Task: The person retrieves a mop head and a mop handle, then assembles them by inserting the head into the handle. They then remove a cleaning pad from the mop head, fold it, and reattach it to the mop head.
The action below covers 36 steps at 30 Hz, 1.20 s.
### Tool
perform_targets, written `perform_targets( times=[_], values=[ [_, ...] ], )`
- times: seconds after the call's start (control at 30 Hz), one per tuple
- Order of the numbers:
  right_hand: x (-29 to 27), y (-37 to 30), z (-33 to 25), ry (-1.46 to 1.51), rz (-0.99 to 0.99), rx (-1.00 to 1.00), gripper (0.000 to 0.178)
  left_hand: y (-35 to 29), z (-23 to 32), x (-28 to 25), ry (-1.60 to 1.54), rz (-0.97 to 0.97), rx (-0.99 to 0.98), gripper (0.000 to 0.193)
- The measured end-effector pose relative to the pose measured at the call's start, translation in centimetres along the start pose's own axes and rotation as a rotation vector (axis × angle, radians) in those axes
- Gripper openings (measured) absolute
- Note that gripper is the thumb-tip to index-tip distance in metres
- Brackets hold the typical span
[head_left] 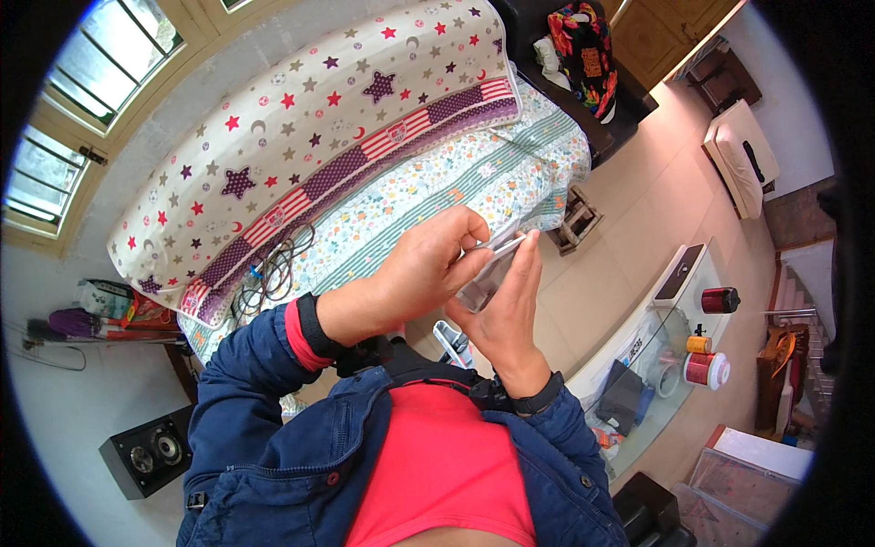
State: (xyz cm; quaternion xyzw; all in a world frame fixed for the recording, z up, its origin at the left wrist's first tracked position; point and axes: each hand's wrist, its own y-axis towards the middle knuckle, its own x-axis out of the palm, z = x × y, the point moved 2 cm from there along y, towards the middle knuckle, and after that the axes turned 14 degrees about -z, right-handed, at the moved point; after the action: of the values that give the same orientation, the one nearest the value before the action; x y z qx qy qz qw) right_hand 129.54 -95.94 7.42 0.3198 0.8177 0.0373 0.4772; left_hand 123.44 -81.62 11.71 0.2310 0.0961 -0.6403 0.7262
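Both of my hands are raised in front of my chest, around a small clear plastic container (478,290). Its exact kind is hard to make out. My left hand (424,264) is closed in a pinch at the container's upper edge, beside a thin white strip or stick (511,243). My right hand (507,314) grips the container from the other side, thumb toward the left hand and fingers up along its far side. The fingers hide part of the container, and what the left fingertips pinch is mostly covered.
Beyond my hands is a sofa with a star-patterned cover (301,118) and a floral seat cloth (437,196); a tangled cord (273,273) lies on it. To the right, a glass-topped table (583,378) bears a white-lidded jar (707,370) and a dark red jar (719,300). A wooden stool (577,221) stands by the sofa.
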Motion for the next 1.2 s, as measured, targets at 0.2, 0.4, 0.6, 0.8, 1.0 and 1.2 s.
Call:
perform_targets(
  times=[0.2, 0.4, 0.6, 0.8, 1.0, 1.2],
  values=[
    [-0.1, -0.1, 0.3, 0.039, 0.006, 0.038, 0.129, -0.6, -0.4, -1.7, -0.336, -0.261, -0.06, 0.032],
    [-0.1, -0.1, 0.3, 0.049, 0.001, 0.032, 0.127, -1.0, 0.3, -3.1, -0.115, -0.299, -0.015, 0.043],
    [-0.2, 0.0, 0.1, 0.041, -0.001, 0.031, 0.124, -1.2, 1.0, -2.5, 0.063, -0.178, 0.045, 0.04],
    [-0.1, -0.2, 0.2, 0.08, -0.009, 0.033, 0.125, -1.3, 1.4, -2.7, 0.075, -0.215, -0.013, 0.042],
    [0.0, -0.3, 0.1, 0.082, -0.015, 0.036, 0.125, -1.1, 1.6, -3.4, -0.096, -0.333, -0.13, 0.041],
    [0.1, -0.4, 0.0, 0.079, -0.009, 0.031, 0.124, -0.6, 1.5, -3.6, -0.154, -0.395, -0.214, 0.034]
  ],
)
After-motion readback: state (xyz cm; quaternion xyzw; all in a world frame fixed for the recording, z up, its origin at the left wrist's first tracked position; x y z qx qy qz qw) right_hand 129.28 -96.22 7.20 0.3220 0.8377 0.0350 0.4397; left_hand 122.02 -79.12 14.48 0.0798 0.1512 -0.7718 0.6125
